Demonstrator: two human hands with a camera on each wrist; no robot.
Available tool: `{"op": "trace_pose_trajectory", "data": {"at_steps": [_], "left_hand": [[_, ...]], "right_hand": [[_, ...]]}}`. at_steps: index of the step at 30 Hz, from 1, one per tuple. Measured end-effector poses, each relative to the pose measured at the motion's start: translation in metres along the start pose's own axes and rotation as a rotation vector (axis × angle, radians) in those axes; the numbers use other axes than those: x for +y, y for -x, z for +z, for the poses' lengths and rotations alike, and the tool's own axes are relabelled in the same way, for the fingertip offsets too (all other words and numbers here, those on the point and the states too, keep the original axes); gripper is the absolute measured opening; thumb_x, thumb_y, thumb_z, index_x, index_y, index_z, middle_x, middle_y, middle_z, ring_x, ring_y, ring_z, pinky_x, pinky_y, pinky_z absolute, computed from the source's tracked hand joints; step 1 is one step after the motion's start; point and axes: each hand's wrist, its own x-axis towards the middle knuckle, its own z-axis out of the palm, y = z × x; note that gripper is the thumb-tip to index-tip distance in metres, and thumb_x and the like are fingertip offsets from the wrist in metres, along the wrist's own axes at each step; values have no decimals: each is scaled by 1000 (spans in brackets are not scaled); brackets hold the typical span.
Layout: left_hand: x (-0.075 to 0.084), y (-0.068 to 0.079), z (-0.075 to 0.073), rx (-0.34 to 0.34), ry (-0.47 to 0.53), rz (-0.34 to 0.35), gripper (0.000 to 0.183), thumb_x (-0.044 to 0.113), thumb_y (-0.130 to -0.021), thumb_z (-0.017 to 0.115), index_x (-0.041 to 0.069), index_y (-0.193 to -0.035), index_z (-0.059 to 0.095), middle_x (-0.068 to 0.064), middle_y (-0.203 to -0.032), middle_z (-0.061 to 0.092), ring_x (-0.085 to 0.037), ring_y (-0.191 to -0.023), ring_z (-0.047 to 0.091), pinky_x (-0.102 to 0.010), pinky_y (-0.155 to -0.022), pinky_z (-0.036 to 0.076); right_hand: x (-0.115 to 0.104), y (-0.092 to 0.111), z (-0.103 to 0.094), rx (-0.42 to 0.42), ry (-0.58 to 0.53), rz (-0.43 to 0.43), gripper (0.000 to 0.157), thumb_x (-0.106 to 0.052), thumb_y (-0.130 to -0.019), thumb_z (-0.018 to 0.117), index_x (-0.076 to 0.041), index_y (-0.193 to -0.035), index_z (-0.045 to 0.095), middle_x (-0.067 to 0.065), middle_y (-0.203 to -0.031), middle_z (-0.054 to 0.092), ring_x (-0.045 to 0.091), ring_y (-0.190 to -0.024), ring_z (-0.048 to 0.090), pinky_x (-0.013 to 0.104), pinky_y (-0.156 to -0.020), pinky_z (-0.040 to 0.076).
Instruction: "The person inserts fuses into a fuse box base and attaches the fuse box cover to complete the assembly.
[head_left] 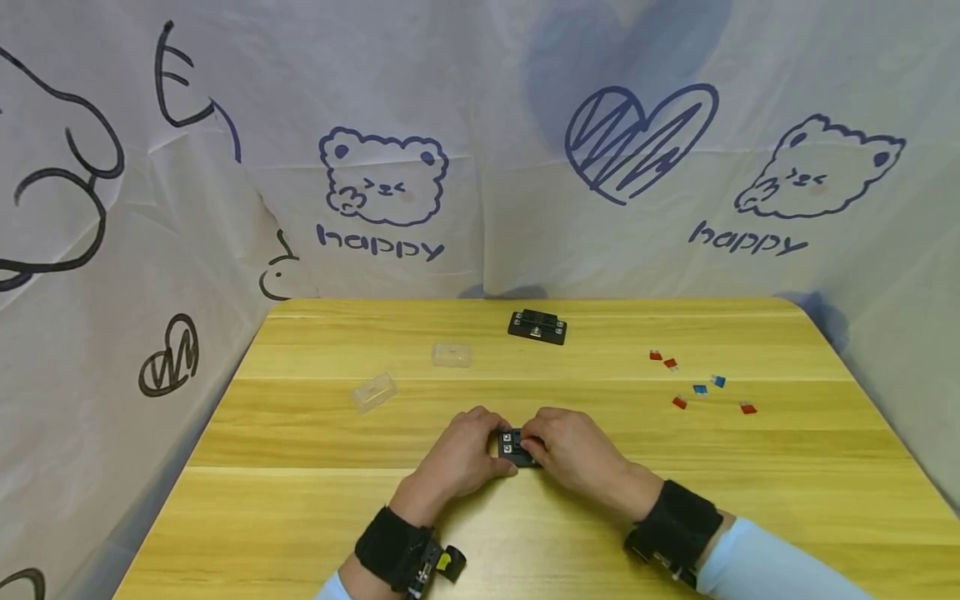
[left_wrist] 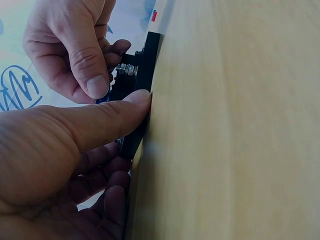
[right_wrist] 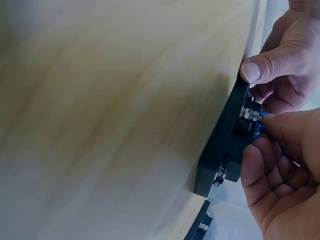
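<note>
Flat on the table, a black fuse block (head_left: pixel 512 451) with metal terminal screws lies between my two hands. My left hand (head_left: pixel 463 454) holds it by one end, the thumb on the near edge and fingers on the far side. My right hand (head_left: pixel 573 450) pinches a small blue blade fuse (right_wrist: pixel 259 131) at the top of the block. Only slivers of that fuse show between the fingertips in both wrist views, so how deep it sits is hidden. In the left wrist view, the block (left_wrist: pixel 145 75) appears edge-on.
Farther back stands a second black fuse block (head_left: pixel 537 327). Two clear plastic covers (head_left: pixel 451 356) lie to the left. On the right are scattered several red blade fuses (head_left: pixel 679 402) and two blue ones (head_left: pixel 700 389). Drawn-on white sheets surround the wooden table (head_left: pixel 337 500).
</note>
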Motion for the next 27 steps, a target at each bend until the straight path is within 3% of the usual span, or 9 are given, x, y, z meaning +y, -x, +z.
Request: {"op": "trace_pose_trajectory", "data": {"at_steps": [15,27], "left_hand": [[0,0,1,7,14,-7,46,35,-73,83,15,-111,65,1,-106,60,-18,-96,53,-36,-85,46],[2,1,2,15,30,-20,49,33,-72,84,14,-113,65,0,-108,60,-18,-96,52,-38,-88,46]], "right_hand": [[15,10,-12,-4,10,82,6,-22,-89,67,-17,-92,71,-9,-82,62,5,-72,54,30,-65,50],[78,31,-46,51,94,248,7,-17,-90,66,-12,-90,72,1,-83,66,13,-72,58,34,-63,51]]}}
